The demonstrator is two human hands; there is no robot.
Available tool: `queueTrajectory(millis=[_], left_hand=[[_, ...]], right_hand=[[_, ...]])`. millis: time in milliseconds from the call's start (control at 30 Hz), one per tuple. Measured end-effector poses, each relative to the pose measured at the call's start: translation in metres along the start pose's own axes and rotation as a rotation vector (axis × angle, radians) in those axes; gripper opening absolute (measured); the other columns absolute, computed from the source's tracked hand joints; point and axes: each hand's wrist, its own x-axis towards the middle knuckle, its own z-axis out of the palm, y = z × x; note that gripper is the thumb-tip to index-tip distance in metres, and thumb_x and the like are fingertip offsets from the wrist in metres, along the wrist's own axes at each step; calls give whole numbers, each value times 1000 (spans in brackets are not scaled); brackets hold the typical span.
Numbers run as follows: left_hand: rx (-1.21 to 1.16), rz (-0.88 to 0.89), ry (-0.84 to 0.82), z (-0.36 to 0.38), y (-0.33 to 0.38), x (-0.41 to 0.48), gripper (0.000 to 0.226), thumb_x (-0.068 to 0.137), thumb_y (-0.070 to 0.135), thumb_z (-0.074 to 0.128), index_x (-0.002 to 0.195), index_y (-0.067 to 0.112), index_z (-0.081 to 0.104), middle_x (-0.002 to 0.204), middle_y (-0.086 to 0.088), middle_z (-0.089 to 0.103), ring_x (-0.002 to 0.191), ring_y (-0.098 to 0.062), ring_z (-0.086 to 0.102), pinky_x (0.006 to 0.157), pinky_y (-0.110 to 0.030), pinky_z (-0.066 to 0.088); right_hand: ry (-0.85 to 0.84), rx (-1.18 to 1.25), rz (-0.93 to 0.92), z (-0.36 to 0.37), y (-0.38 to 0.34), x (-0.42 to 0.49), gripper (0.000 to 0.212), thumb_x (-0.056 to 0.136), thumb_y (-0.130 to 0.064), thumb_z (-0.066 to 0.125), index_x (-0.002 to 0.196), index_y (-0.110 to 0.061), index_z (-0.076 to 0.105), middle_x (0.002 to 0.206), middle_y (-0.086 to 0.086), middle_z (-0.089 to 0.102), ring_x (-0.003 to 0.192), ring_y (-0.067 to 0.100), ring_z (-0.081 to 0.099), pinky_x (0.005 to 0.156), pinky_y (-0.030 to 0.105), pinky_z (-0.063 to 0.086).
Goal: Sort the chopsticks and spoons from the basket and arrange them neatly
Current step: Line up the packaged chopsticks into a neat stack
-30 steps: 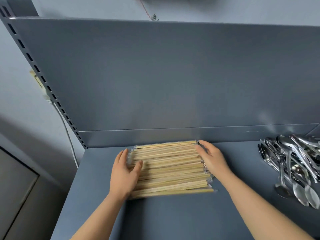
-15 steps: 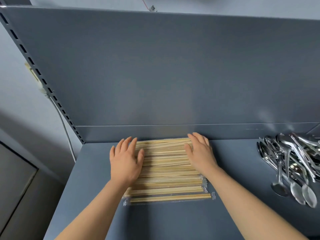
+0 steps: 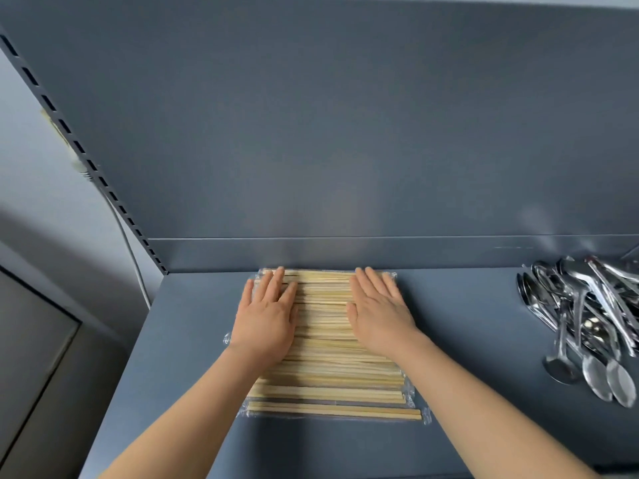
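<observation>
Left hand (image 3: 264,323), right hand (image 3: 380,319) farther back, flat on wrapped wooden chopsticks (image 3: 325,375).

Bare left hand (image 3: 264,321), bare right hand (image 3: 378,318), slender fingers (image 3: 371,281), smooth left forearm (image 3: 193,406) and right forearm (image 3: 484,406), both uncovered as far as the view reaches, nails and finer marks too blurred to tell

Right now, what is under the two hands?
The left hand and right hand rest flat on wrapped wooden chopsticks lying on the grey shelf. The sticks beneath the palms are hidden.
</observation>
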Motion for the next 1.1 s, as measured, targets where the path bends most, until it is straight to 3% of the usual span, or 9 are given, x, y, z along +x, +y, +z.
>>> queueTrajectory(millis=[100,233,333,433,667,767,933,1033,1100], left_hand=[[-108,28,-14,3,5,-12,74,92,60,-2,154,20,7,162,-1,5,149,-17,-1,119,-33,-7],[-28,18,5,2,9,-21,85,87,68,-10,154,17,4,162,-8,-3,148,-23,-9,119,-37,-12],[-7,-29,68,-2,15,-29,74,94,62,6,149,19,30,158,-12,20,145,-32,15,119,-44,4],[-49,-8,84,1,18,-39,69,96,57,9,148,18,32,147,-7,38,133,-27,34,114,-38,22],[-64,53,41,11,16,-57,77,91,60,-10,153,15,-5,162,-4,-5,148,-20,-9,117,-32,-14],[-69,29,47,10,17,-59,73,94,60,1,153,18,-1,161,-8,-8,148,-23,-12,117,-33,-13],[-111,52,83,9,19,-65,65,98,54,14,153,20,16,148,-5,28,139,-25,19,120,-37,9],[-184,84,96,11,15,-68,59,100,48,22,153,21,18,152,-2,27,142,-23,19,120,-35,12],[-169,94,84,12,14,-72,58,102,45,19,154,22,9,160,-3,14,148,-22,8,121,-34,0]], right_hand=[[-21,72,-49,5,-4,-6,64,101,-48,7,153,-17,-12,160,-2,-19,147,12,-18,119,33,-14],[8,-14,-42,5,-6,-10,71,98,-57,6,151,-15,-18,157,1,-28,144,16,-28,118,37,-17],[124,-29,-64,7,-17,-17,67,102,-48,17,154,-12,-3,162,6,-14,148,20,-17,117,35,-17],[113,97,-51,15,-27,-27,60,104,-42,19,155,-13,3,164,2,-3,150,17,-7,119,32,-9],[65,26,-86,21,-26,-41,68,98,-55,6,146,-16,-24,154,1,-33,139,13,-36,114,32,-23],[78,23,-63,22,-29,-46,70,96,-56,3,149,-17,-21,154,2,-36,140,15,-37,114,34,-22],[35,53,-72,24,-31,-53,68,99,-54,6,152,-16,-15,161,1,-19,147,14,-20,116,31,-17],[3,20,-86,24,-30,-56,68,97,-56,1,147,-18,-25,157,0,-28,143,13,-29,117,33,-19],[10,5,-76,26,-31,-60,70,95,-58,-1,146,-17,-27,155,0,-33,141,14,-34,116,37,-22]])
